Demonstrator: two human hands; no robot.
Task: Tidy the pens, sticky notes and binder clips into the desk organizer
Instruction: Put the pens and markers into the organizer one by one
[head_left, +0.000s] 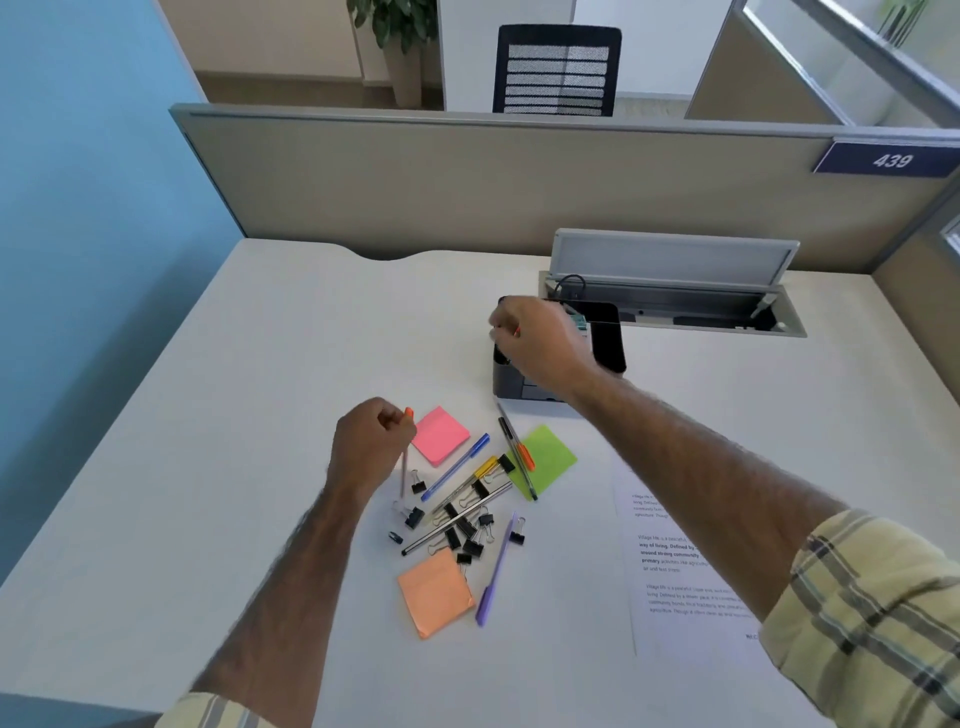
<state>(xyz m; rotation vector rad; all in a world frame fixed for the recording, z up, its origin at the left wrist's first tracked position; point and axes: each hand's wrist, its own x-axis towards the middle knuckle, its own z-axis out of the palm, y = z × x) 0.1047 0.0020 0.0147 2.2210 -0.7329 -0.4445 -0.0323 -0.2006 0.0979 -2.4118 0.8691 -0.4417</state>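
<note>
organizer (511, 387) at 1 o'clock was mostly hidden behind right hand (537, 348), grip honestly unclear; left hand (371, 447) grip clenched round a pen (403, 470).

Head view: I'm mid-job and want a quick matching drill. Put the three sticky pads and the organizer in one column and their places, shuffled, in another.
Things:
1. pink sticky pad
2. green sticky pad
3. orange sticky pad
4. desk organizer

Places:
A. nearest the camera, beside the purple pen
B. under the right hand
C. next to the left hand, which grips an orange-capped pen
D. two pens lie across it

Pairs: 1-C, 2-D, 3-A, 4-B
</note>
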